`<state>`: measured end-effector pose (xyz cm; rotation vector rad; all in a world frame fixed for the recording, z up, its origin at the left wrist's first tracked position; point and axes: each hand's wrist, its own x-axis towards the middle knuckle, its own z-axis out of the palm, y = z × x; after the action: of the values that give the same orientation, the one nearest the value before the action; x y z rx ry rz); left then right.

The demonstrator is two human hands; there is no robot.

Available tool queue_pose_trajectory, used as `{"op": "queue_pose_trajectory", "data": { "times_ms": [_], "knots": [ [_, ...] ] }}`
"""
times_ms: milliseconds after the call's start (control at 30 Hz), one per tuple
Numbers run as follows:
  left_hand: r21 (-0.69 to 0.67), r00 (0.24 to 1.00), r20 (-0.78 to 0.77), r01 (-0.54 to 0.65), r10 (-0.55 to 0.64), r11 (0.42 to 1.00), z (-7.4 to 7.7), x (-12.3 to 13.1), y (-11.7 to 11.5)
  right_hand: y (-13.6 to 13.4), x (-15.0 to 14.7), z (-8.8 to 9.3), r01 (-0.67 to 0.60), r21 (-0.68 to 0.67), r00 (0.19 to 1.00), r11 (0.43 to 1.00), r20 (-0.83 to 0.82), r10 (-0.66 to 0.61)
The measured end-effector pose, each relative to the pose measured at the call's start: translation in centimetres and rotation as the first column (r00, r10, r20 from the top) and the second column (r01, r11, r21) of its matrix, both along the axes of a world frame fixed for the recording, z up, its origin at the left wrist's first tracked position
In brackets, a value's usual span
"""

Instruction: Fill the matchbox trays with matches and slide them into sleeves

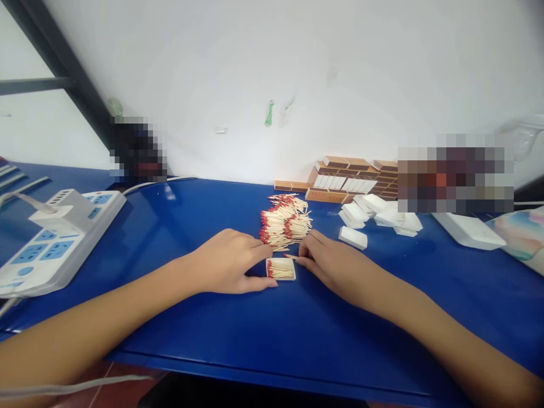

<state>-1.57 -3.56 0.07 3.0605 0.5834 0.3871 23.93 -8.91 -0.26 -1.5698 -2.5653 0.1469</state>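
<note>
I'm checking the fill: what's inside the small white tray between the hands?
Inside the tray, matches lie with red ends toward the left hand. Whatever lies beneath the top ones is covered.

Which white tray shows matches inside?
The white tray between the left hand and the right hand: red-headed matches show inside it. The other white trays lie farther right, with none showing.

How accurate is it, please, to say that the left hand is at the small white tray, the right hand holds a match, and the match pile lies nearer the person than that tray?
One part is wrong: in the head view, the match pile lies beyond the small white tray, towards the wall. The left hand and right hand are as you described.
</note>
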Motion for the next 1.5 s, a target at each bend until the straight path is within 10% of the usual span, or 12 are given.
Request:
{"op": "queue_pose_trajectory", "data": {
  "times_ms": [1500],
  "knots": [
    [-0.021,0.999,0.033,0.012,-0.011,1.0,0.0,0.1,-0.6,-1.1,-1.0,1.1,-0.124,0.022,0.961,0.992,-0.245,0.125]
  ]
}}
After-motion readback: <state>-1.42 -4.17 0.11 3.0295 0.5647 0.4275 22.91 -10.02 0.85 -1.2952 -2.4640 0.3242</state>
